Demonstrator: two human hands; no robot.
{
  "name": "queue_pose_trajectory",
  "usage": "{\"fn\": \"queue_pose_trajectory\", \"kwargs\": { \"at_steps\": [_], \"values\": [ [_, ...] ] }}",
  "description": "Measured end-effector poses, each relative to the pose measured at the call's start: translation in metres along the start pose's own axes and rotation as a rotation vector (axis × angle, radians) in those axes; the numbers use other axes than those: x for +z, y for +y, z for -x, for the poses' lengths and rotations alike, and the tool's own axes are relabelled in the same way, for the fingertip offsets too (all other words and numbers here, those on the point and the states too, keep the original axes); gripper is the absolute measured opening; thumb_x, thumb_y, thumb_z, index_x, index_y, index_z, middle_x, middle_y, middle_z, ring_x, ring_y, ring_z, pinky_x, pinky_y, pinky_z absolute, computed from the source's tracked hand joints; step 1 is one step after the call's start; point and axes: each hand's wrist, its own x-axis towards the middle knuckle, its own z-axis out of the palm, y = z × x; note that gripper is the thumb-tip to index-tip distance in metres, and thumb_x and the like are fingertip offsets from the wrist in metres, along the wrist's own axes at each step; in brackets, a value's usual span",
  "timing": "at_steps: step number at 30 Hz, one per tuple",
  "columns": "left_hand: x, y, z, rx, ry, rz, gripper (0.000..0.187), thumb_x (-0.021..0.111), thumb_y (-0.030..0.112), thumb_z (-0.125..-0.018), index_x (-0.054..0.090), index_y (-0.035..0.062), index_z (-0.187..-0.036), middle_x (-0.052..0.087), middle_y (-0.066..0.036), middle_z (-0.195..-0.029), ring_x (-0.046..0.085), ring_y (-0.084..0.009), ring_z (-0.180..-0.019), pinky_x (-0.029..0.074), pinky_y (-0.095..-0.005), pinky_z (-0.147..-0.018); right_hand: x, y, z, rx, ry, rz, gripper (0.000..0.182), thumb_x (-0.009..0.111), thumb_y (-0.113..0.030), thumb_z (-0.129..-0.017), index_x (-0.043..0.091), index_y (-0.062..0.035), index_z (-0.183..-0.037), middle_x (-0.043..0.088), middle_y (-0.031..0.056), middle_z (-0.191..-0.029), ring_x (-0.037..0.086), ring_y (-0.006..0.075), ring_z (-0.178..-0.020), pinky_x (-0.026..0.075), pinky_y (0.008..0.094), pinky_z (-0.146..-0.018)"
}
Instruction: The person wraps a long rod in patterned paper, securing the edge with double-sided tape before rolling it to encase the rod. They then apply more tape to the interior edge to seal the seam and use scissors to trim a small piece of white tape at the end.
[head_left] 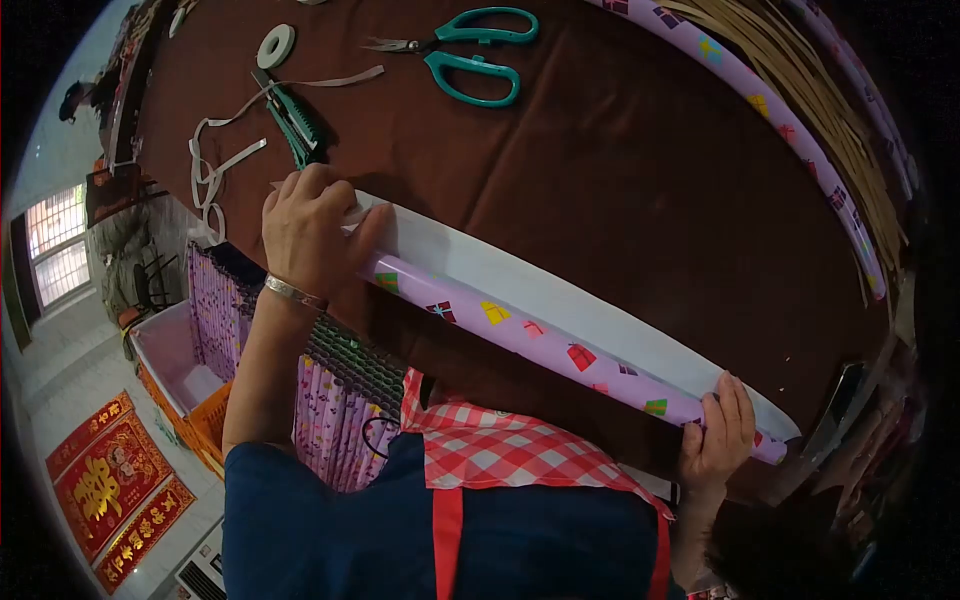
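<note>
A lilac wrapping paper roll [550, 345] printed with colourful gift boxes lies slantwise in front of me, its loose edge showing a white inner side [520, 270]. My left hand [318, 222], with a bracelet at the wrist, is closed over the roll's upper left end, thumb along the white side. At the lower right end, my right hand [718, 435] wraps its fingers over the paper. Just beyond my left hand lies a green utility knife [292, 122]. Teal-handled scissors [470, 52] rest farther off with blades pointing left.
A roll of white tape [276, 46] and a curling white strip [205, 175] lie at the upper left of the brown tablecloth [620, 170]. Long lilac rolls [790, 125] and brown paper strips [850, 150] curve along the right. A white and orange crate [165, 340] stands left.
</note>
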Motion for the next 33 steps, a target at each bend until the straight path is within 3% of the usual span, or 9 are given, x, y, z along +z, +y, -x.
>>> {"fn": "queue_pose_trajectory", "kwargs": {
  "at_steps": [8, 10, 15, 17, 28, 33],
  "values": [
    [0.003, 0.001, 0.0, -0.001, 0.029, -0.014, 0.028, 0.073, 0.036, -0.072, 0.064, 0.0094, -0.071, 0.059, -0.005, -0.085, 0.059, -0.0263, -0.084, 0.044, -0.0425, -0.074, -0.005, -0.018, -0.007, -0.052, 0.045, 0.195, 0.034, 0.053, -0.025, -0.096, 0.061, 0.0049, -0.11, 0.059, 0.0222, -0.126, 0.053, 0.0407, -0.114, 0.045, 0.0493, -0.091],
    [0.004, 0.002, 0.001, 0.003, 0.057, 0.0, 0.028, 0.073, 0.036, -0.072, 0.064, 0.0095, -0.071, 0.059, -0.005, -0.084, 0.059, -0.026, -0.083, 0.044, -0.0424, -0.074, -0.001, -0.037, -0.03, -0.085, 0.08, 0.062, 0.032, 0.058, -0.021, -0.093, 0.06, 0.004, -0.112, 0.058, 0.0232, -0.127, 0.052, 0.0412, -0.113, 0.044, 0.0499, -0.089],
    [0.006, 0.001, 0.002, -0.012, 0.103, 0.039, 0.027, 0.073, 0.036, -0.071, 0.064, 0.0103, -0.07, 0.058, -0.003, -0.083, 0.06, -0.0246, -0.083, 0.043, -0.0422, -0.074, 0.028, -0.119, -0.123, -0.368, -0.048, -0.2, 0.059, 0.074, -0.037, -0.077, 0.058, 0.0026, -0.118, 0.051, 0.0221, -0.135, 0.049, 0.0372, -0.122, 0.04, 0.0532, -0.097],
    [0.004, 0.002, 0.002, -0.027, 0.054, 0.041, 0.026, 0.073, 0.034, -0.072, 0.063, 0.0096, -0.072, 0.06, -0.004, -0.088, 0.061, -0.0265, -0.083, 0.045, -0.0421, -0.074, 0.04, -0.148, -0.155, -0.454, -0.105, -0.258, 0.072, 0.078, -0.04, -0.07, 0.054, 0.0042, -0.123, 0.052, 0.0239, -0.133, 0.046, 0.0393, -0.126, 0.039, 0.0536, -0.1],
    [0.007, -0.002, 0.001, 0.004, 0.093, 0.148, 0.027, 0.073, 0.033, -0.074, 0.062, 0.0091, -0.071, 0.058, -0.004, -0.083, 0.06, -0.0252, -0.08, 0.044, -0.041, -0.073, 0.084, -0.188, -0.197, -0.54, -0.127, -0.161, 0.076, 0.073, -0.05, -0.072, 0.058, 0.0061, -0.122, 0.053, 0.0219, -0.133, 0.046, 0.0367, -0.126, 0.037, 0.0513, -0.102],
    [0.003, -0.008, 0.001, 0.003, 0.001, 0.167, 0.026, 0.073, 0.037, -0.072, 0.07, 0.0118, -0.073, 0.058, -0.003, -0.086, 0.06, -0.0218, -0.084, 0.043, -0.0394, -0.076, 0.087, -0.189, -0.2, -0.55, -0.148, -0.102, 0.075, 0.07, -0.051, -0.075, 0.057, 0.0058, -0.124, 0.052, 0.0227, -0.135, 0.045, 0.0362, -0.126, 0.035, 0.0519, -0.101]
  ]
}}
